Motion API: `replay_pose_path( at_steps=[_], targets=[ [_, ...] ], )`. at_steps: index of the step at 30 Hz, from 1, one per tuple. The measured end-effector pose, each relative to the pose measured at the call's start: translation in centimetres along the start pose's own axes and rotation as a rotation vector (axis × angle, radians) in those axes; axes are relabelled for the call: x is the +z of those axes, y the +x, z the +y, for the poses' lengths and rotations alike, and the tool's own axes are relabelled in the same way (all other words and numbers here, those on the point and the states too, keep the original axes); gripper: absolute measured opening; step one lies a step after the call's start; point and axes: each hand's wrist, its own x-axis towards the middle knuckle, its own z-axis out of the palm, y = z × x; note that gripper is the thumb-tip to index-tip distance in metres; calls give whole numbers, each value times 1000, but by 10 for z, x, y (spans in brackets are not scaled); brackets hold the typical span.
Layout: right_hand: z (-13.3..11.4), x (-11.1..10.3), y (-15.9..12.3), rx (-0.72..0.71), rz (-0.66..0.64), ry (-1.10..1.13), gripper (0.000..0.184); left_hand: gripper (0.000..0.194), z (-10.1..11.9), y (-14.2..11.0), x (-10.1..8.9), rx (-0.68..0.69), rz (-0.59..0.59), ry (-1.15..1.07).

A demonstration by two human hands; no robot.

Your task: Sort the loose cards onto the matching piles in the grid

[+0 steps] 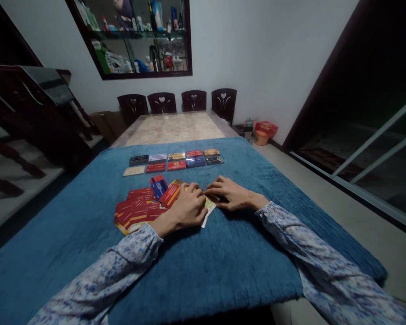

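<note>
Loose red cards (pixel 138 208) lie fanned out in an overlapping heap at the left of the cloth. A blue-and-red card (pixel 159 187) sits at the top of that heap. My left hand (pixel 187 205) curls its fingers over some cards at the heap's right side, covering part of a red card (pixel 171 194). Facing it, my right hand (pixel 228 194) closes its thumb and fingers on the other side of a small bunch of pale yellow-and-white cards (pixel 209 204) between the two hands. Fingers hide most of this bunch.
Beyond my hands, two rows of card stacks, including a blue stack (pixel 195 161) and a red stack (pixel 177 165), stand on the blue cloth (pixel 203 275). The bare marbled tabletop (pixel 176 126) shows farther back. Several dark chairs (pixel 194 100) line the far end.
</note>
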Motion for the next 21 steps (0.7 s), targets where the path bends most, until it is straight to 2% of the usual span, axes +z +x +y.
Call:
replay_pose_path(
  at_steps=[7, 12, 21],
  targets=[
    [11, -2, -6, -10, 9, -89, 54, 23, 2, 2, 0, -32, -42, -2],
    [19, -7, -15, 8, 50, -109, 52, 20, 2, 5, -1, -20, -48, -32],
    [34, -7, -23, 27, 113, -62, 58, 16, -7, 27, 0, -35, -58, -104]
  ],
)
